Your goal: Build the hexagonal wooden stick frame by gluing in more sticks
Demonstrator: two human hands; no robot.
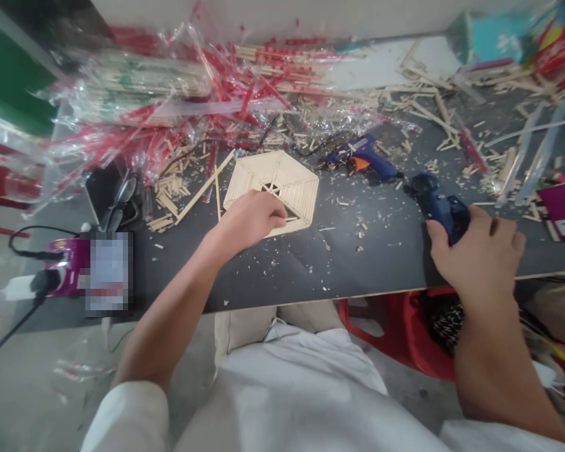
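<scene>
A hexagonal panel of thin wooden sticks (299, 185) lies on the dark table, with a small opening at its middle and a gap in its near side. My left hand (257, 216) rests over the panel's near left part, fingers curled and pressed together; whatever they hold is hidden. Far to the right, my right hand (484, 251) is wrapped around a dark blue hand tool (437, 198), whose exact kind I cannot make out. Between the panel and that tool, a blue glue gun (365, 154) with an orange trigger lies on its side.
Plastic-wrapped stick bundles (160, 78) heap up at the back left. Cut stick pieces (172, 191) lie left of the panel, near eyeglasses (120, 201). A phone (107, 273) and a purple power strip (68, 263) sit at the left edge. A red chair (405, 333) stands below the table.
</scene>
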